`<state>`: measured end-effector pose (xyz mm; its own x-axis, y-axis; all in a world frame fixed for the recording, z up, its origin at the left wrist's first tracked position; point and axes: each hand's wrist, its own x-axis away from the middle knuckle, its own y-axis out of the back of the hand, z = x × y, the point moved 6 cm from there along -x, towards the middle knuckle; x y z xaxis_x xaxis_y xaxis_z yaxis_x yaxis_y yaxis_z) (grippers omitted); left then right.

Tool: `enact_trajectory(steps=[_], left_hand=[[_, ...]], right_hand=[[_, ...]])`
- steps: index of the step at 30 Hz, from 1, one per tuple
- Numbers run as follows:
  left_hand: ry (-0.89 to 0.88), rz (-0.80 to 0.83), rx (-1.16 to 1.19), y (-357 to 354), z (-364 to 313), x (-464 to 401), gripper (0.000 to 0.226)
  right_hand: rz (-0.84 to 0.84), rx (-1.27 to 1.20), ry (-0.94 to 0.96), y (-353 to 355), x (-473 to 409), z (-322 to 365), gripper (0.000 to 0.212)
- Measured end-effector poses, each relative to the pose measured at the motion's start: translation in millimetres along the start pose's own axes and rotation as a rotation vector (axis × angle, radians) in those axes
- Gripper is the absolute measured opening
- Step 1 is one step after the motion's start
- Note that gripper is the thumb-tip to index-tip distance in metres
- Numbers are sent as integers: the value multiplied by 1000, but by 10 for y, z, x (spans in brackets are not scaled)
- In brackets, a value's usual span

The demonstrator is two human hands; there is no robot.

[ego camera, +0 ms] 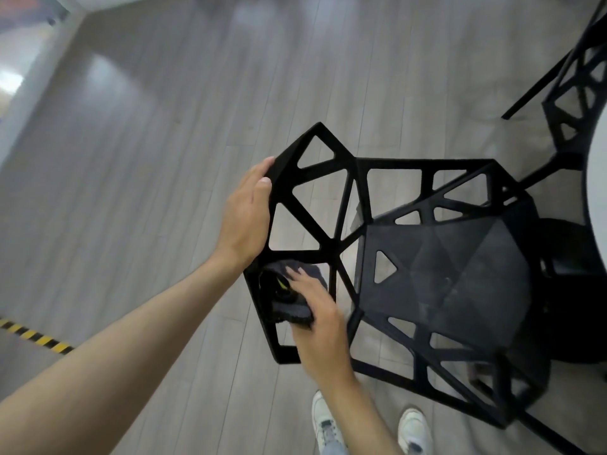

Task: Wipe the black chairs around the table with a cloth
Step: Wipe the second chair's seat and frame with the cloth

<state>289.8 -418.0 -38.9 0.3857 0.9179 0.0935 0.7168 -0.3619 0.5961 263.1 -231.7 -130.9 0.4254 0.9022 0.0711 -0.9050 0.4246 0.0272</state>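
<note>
Head view, looking down. The black chair (453, 257) stands on the grey plank floor (147, 159), its open lattice backrest toward me and its seat pointing away toward the white round desk (596, 192) at the right edge.

My left hand (244, 211) grips the upper left corner of the backrest. The thumb lies over the top edge, the other fingers (266, 164) wrap round the far side, so they are curled on the frame and close together.

My right hand (317, 310) presses the dark grey cloth (289, 300) against the lower bar of the backrest. Its fingers lie fairly straight and a little spread on top of the cloth; I cannot tell whether the thumb pinches the cloth from below. The cloth is bunched, with a small yellow-green mark showing in a fold. Slight blur on this hand.

A second black chair (578, 80) of the same lattice build stands at upper right, beside the desk. A dark pedestal base (571, 257) sits under the desk. Two white shoes (328, 421) show at the bottom edge. Yellow-black tape (36, 336) crosses the floor at lower left.
</note>
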Motion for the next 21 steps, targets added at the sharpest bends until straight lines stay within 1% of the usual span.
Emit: enact_trajectory(steps=[2, 4, 6, 9, 10, 12, 15, 18, 19, 21], left_hand=[[-1, 10, -7, -7, -7, 7, 53], [-6, 15, -7, -12, -9, 13, 53], [-9, 20, -7, -10, -1, 12, 54], [-29, 16, -35, -5, -17, 14, 56], [-29, 13, -33, -3, -14, 17, 55], [-7, 10, -16, -11, -1, 23, 54], [10, 6, -14, -9, -18, 31, 53], [7, -1, -36, -8, -23, 41, 53], [7, -2, -49, -3, -27, 44, 53], [-17, -5, -90, -10, -44, 61, 53]], right_hand=[[56, 41, -40, 104, 457, -240, 60], [37, 70, -43, 142, 719, -305, 63], [-55, 77, -22, 69, 626, -192, 66], [-175, 9, 35, -84, 285, 131, 56], [-189, -4, 58, -114, 239, 195, 54], [-166, -28, 60, -111, 336, 158, 54], [-122, -18, -21, 20, 789, -209, 59], [-203, -18, -106, 201, 997, -457, 63], [-223, -34, -106, 185, 957, -402, 63], [-228, -50, -7, 51, 815, -50, 58]])
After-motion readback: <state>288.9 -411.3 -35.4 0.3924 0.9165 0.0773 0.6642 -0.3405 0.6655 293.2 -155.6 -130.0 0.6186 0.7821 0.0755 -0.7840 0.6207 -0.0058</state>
